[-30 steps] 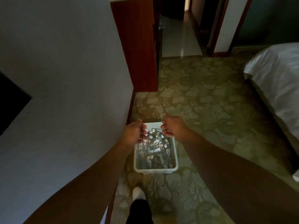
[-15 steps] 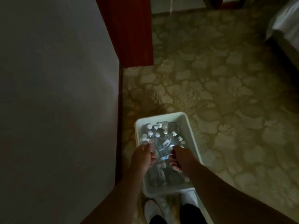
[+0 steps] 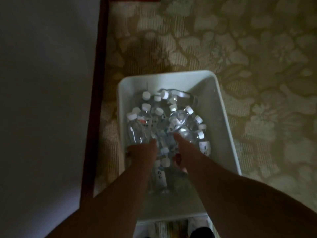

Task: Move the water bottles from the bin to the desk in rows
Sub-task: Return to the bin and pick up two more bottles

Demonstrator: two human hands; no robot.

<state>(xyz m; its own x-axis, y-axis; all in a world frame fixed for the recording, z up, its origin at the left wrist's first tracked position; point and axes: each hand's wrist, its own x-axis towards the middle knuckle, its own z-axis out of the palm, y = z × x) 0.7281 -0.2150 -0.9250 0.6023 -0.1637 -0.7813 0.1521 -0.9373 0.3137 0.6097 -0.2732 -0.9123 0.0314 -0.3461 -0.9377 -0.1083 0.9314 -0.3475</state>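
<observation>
Both my hands are down in the bin [image 3: 221,107], left hand [image 3: 143,152] and right hand [image 3: 181,146] among the water bottles [image 3: 137,129]; grip hidden, can't tell; next, lift a pair clear.

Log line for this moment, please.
stage: picking | left hand: in bin, on bottles | right hand: in bin, grip unclear | desk: unseen

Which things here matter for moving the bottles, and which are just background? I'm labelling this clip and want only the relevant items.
Part of the job:
- water bottles, piled loose
- white bin holding them
- left hand and right hand, both down among the bottles

Just there:
- patterned carpet
- grey wall with dark red skirting
</observation>
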